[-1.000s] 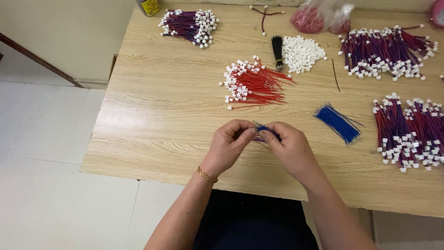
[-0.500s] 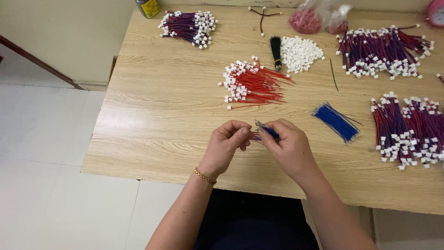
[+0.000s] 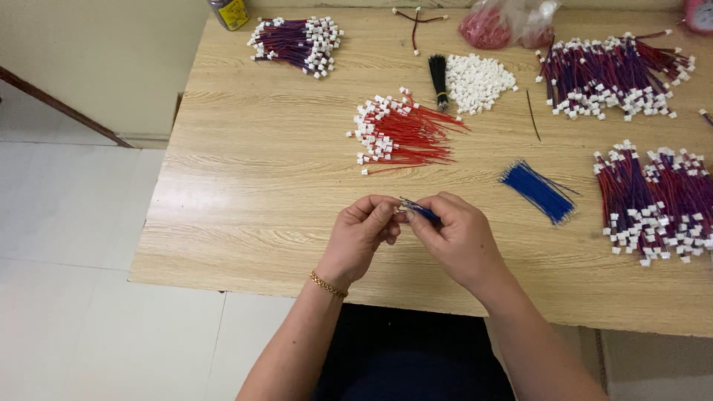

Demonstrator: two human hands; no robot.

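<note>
A short blue wire [image 3: 420, 212] is pinched narrowly between the fingertips of the left hand [image 3: 360, 239] and the right hand [image 3: 454, 239], above the near edge of the wooden table [image 3: 245, 178]. It is held close, seemingly so its end can be worked. Its long axis runs left to right, slanting slightly nearer toward the right. A bundle of blue wires [image 3: 538, 190] lies to the right.

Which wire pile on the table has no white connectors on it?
The blue wire bundle, lying just right of the right hand. Its wires end bare, while the red pile and the three red-and-blue piles all carry white plugs.
</note>
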